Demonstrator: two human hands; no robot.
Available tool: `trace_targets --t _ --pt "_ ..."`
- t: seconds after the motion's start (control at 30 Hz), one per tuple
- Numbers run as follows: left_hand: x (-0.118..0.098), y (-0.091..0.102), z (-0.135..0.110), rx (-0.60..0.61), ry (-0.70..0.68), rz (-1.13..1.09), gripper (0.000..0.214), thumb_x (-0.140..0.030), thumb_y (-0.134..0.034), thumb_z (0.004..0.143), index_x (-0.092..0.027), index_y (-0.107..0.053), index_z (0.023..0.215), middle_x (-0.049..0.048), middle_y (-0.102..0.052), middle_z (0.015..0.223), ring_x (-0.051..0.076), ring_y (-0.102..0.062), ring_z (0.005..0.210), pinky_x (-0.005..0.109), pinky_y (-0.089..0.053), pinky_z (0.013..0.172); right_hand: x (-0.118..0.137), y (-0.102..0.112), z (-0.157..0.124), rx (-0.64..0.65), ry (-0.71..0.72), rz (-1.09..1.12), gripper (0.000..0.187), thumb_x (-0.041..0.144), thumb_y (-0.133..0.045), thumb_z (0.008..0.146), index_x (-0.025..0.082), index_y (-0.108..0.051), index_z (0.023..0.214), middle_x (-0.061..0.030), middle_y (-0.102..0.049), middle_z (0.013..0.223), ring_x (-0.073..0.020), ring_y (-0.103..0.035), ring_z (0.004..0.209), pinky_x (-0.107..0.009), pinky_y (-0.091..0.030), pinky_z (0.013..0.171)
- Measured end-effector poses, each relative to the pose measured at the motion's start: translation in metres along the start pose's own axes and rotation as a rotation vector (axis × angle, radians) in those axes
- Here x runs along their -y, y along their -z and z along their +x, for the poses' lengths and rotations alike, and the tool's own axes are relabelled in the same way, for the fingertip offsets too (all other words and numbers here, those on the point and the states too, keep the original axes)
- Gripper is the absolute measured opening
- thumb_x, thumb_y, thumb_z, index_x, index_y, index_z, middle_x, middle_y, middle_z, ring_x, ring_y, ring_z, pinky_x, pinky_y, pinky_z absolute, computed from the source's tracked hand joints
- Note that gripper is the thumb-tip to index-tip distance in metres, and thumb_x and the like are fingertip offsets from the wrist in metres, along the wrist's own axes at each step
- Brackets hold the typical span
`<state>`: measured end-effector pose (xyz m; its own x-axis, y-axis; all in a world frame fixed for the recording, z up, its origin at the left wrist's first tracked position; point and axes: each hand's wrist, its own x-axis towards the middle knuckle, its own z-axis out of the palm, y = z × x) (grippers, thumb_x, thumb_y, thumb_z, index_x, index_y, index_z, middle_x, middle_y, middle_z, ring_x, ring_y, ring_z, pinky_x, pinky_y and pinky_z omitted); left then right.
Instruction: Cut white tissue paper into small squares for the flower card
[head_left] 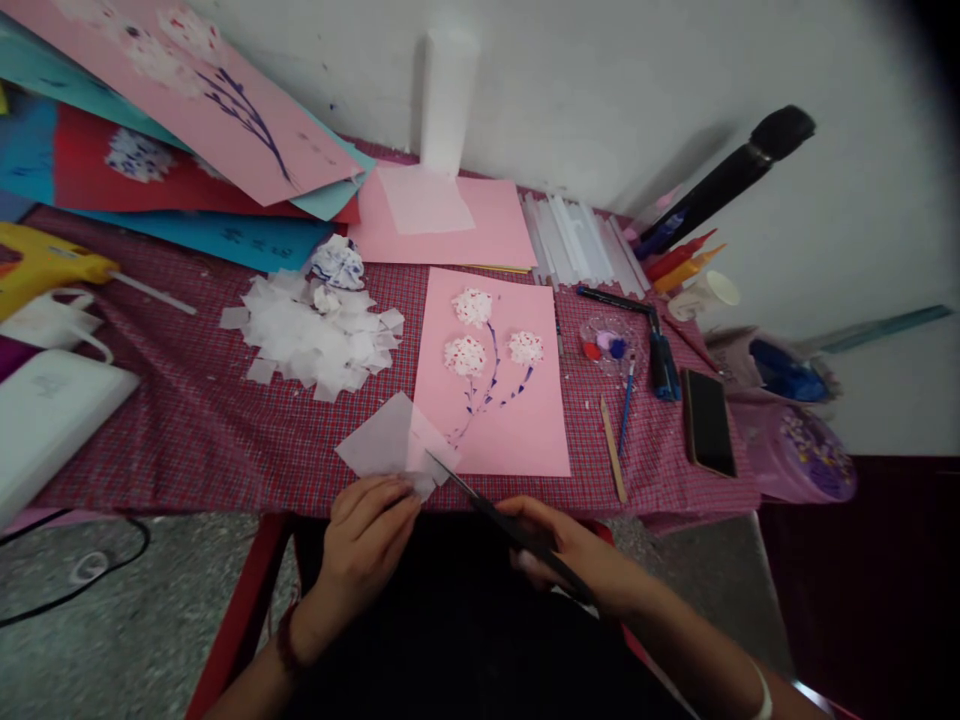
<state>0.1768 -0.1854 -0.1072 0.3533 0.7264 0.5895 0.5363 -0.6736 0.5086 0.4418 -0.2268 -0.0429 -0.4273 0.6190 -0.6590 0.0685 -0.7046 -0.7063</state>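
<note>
My left hand (371, 530) is closed on the lower edge of a thin white tissue paper sheet (386, 435) near the table's front edge. In my right hand (574, 555) is a pair of black-handled scissors (499, 515), its blades reaching up and left to the sheet. Behind the sheet lies pink card (514, 420) bearing white, red-flecked flowers (465, 357) on painted blue stems. A heap of cut tissue squares (315, 335) sits to the left, with a crumpled blue-stained paper ball (337, 262) at its back edge.
A yellow glue gun (52, 262) and a white box-like device (56, 425) are at the left. Glue sticks (581, 240) lie at the back. On the right are a paint palette (607, 342), paintbrush (627, 405), wooden stick (612, 450), blue-handled cutter (663, 365) and phone (709, 422).
</note>
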Motion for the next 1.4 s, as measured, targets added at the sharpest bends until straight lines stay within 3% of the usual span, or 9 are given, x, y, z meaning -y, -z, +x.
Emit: trace_targets --t 0.1,0.43,0.87,1.4 --pt "0.000 0.001 0.000 0.008 -0.007 -0.034 0.020 -0.002 -0.067 0.079 -0.014 -0.067 0.094 0.0109 -0.073 0.095 0.023 -0.067 0.095 0.039 -0.052 0.085 0.007 0.002 -0.002 0.055 -0.019 -0.006 0.060 0.056 -0.071 0.076 0.018 -0.053 0.118 0.0007 -0.054 0.082 -0.0092 -0.046 0.063 -0.022 -0.029 0.054" --pt "0.000 0.001 -0.007 0.021 -0.066 -0.034 0.022 -0.004 -0.066 0.080 -0.016 -0.067 0.099 0.0084 -0.075 0.098 0.023 -0.067 0.101 0.043 -0.051 0.092 0.026 -0.007 0.005 0.030 -0.044 -0.032 0.064 0.061 -0.071 0.073 0.019 -0.052 0.117 0.0015 -0.054 0.080 -0.0074 -0.046 0.057 -0.020 -0.029 0.048" --pt "-0.004 -0.007 -0.018 0.059 -0.038 -0.107 0.023 -0.008 -0.064 0.083 -0.018 -0.067 0.103 0.0078 -0.075 0.102 0.021 -0.066 0.103 0.039 -0.053 0.091 0.019 -0.020 0.010 -0.057 -0.022 -0.125 0.065 0.067 -0.067 0.071 0.020 -0.050 0.112 0.0025 -0.051 0.079 -0.0081 -0.044 0.057 -0.021 -0.028 0.048" --pt "-0.007 -0.009 -0.013 0.051 -0.063 -0.144 0.022 -0.005 -0.065 0.081 -0.015 -0.066 0.101 0.0082 -0.074 0.099 0.021 -0.065 0.100 0.040 -0.054 0.088 0.007 -0.024 0.013 -0.098 -0.029 -0.038 0.051 0.054 -0.072 0.073 0.021 -0.053 0.107 0.0049 -0.048 0.075 -0.0062 -0.038 0.053 -0.021 -0.030 0.049"
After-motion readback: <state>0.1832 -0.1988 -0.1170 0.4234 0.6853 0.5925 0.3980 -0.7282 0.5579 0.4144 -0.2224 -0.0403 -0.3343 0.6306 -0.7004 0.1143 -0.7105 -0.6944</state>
